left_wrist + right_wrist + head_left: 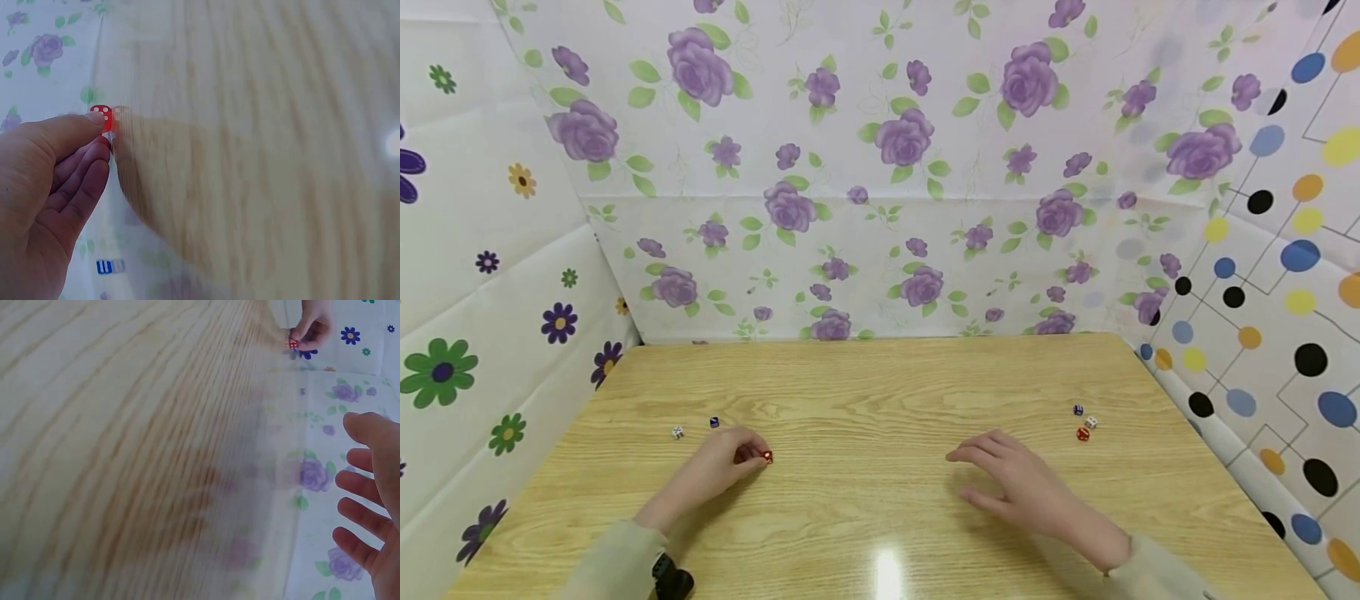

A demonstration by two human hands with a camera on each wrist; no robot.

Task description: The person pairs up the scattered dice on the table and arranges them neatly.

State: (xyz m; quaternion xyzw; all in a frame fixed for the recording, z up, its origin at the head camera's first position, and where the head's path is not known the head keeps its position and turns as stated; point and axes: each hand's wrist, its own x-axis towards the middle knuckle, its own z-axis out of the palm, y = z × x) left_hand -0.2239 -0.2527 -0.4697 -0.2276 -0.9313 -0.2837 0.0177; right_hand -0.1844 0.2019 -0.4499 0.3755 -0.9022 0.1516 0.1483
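My left hand (727,458) is low over the left part of the table, pinching a red die (768,457) between thumb and fingertips. Close up in the left wrist view, the red die (102,116) shows white pips beyond the thumb tip. Just behind that hand lie a dark blue die (714,422) and a white die (677,432). My right hand (1013,481) is over the right half of the table, its fingers spread and loosely bent, holding nothing. Nearest to it, farther right, a second red die (1082,434) sits close to another white die (1091,422) and another blue die (1078,410).
The wooden table (880,400) has a light glare at its front. A purple-flowered cloth (865,242) hangs along the back edge. Patterned cloths line both sides, daisies (441,371) on the left and coloured dots (1311,360) on the right.
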